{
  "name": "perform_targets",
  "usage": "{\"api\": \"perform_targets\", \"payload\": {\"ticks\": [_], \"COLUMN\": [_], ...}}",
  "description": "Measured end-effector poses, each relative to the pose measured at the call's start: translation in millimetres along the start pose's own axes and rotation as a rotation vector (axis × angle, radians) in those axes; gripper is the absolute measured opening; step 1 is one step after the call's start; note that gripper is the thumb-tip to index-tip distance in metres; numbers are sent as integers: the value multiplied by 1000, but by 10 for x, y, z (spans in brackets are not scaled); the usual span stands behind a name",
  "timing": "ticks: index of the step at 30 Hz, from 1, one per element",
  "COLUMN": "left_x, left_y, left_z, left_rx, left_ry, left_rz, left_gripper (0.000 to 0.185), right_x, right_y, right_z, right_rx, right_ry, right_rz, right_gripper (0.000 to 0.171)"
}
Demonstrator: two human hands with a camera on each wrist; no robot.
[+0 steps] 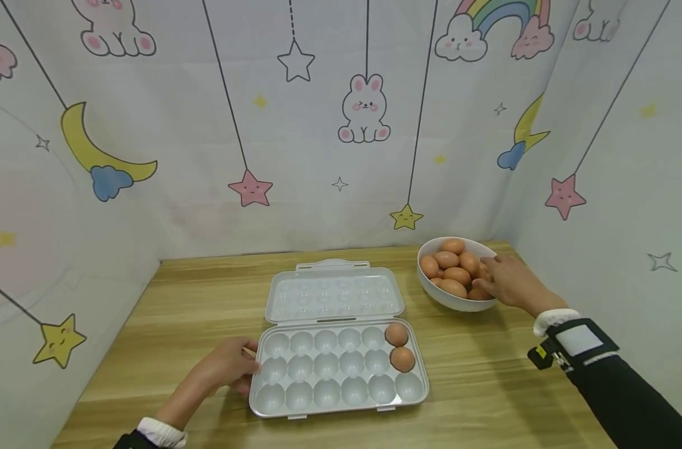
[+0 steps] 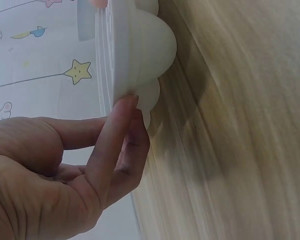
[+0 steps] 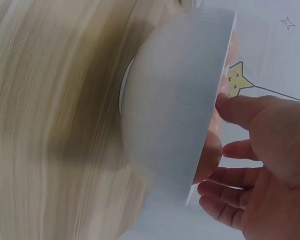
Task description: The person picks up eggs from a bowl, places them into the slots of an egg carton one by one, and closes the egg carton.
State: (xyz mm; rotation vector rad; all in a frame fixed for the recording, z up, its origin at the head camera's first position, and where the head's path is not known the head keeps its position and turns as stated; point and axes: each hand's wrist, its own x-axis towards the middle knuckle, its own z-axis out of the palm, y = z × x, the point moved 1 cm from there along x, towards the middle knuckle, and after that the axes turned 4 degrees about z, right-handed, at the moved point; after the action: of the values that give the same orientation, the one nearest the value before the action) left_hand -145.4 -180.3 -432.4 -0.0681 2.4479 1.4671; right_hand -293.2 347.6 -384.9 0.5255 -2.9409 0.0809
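Observation:
A pale plastic egg box (image 1: 341, 368) lies with its clear lid (image 1: 335, 293) folded back. Two brown eggs, one (image 1: 397, 334) behind the other (image 1: 402, 359), sit in its right-hand column. At the box's left end my left hand (image 1: 228, 365) pinches the rim between thumb and fingers; the left wrist view shows the box edge (image 2: 122, 55) in that grip. Over the right side of a white bowl (image 1: 458, 304) of brown eggs (image 1: 454, 274) reaches my right hand (image 1: 511, 280). Its thumb and fingers spread about an egg (image 3: 208, 157) at the rim, contact partly hidden.
Both box and bowl stand on a wood-grain table (image 1: 206, 293). The bowl is behind and right of the box, close to the back edge. A patterned cloth backdrop (image 1: 318, 137) rises behind and at both sides.

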Motion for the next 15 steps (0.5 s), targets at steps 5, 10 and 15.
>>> {"api": "perform_targets", "payload": {"ticks": [5,10,15], "left_x": [53,88,113], "left_y": [108,215,248], "left_z": [42,61,71], "left_rx": [119,205,258], "left_ry": [14,-24,-47], "left_rz": [-8,-9,-20], "left_gripper": [32,32,30], "right_x": [-31,-49,-49], "right_y": [15,23,45], "right_z": [-29,-66,-55], "right_rx": [7,10,18], "right_ry": [-2,-7,-24], "right_rz": [16,28,49], "right_gripper": [41,36,29]}}
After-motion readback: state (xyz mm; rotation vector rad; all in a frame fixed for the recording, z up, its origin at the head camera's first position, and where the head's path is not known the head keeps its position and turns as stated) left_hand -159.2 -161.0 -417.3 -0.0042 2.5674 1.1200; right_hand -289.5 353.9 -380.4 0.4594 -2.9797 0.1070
